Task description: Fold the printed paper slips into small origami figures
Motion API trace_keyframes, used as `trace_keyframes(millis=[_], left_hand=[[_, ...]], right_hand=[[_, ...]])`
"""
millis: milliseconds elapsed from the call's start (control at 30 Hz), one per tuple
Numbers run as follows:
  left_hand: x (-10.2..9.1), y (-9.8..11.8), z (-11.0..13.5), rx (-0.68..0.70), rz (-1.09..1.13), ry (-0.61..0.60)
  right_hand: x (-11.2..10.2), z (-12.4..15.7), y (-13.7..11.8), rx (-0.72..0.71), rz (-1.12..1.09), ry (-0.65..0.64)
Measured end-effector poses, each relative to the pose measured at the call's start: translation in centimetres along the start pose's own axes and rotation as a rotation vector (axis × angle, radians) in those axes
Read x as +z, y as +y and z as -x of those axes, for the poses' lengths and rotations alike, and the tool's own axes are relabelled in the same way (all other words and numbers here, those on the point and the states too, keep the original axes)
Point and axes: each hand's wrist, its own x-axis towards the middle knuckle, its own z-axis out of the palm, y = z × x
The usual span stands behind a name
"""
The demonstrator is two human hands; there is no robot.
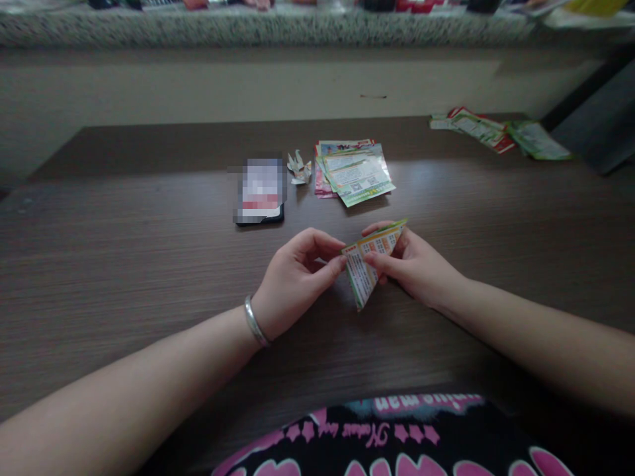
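Above the table, a printed paper sheet (366, 272) folded into a triangle is held between both hands, one point hanging down. My left hand (302, 274), with a silver bangle (255, 322) at the wrist, pinches its left corner between thumb and forefinger. On the right side my right hand (414, 264) grips it, thumb across the printed front and the other fingers mostly hidden behind. Beyond the hands lies a stack of printed leaflets (356, 173). A small crumpled or folded paper piece (299, 169) sits to the left of that stack.
A dark phone-like slab with a blurred-out face (260, 188) rests left of the paper piece. More printed leaflets (483, 129) are spread at the table's far right. A speckled stone ledge (297, 30) with various items on it runs above the brown wooden table (124, 264).
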Motion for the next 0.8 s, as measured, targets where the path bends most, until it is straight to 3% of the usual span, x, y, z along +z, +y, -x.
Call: trace_keyframes(millis=[267,600,800], left_hand=[[-0.14,-0.43,-0.31,-0.002,0.022,0.032],[-0.04,-0.38,-0.47,-0.008,0.073,0.037],[-0.1,-0.35,-0.48,-0.016,0.078,0.038]], right_hand=[[-0.2,0.19,-0.2,-0.059,-0.09,-0.026],[-0.92,0.02,-0.42,-0.098,0.06,0.086],[-0.77,0.18,-0.57,-0.091,0.058,0.088]])
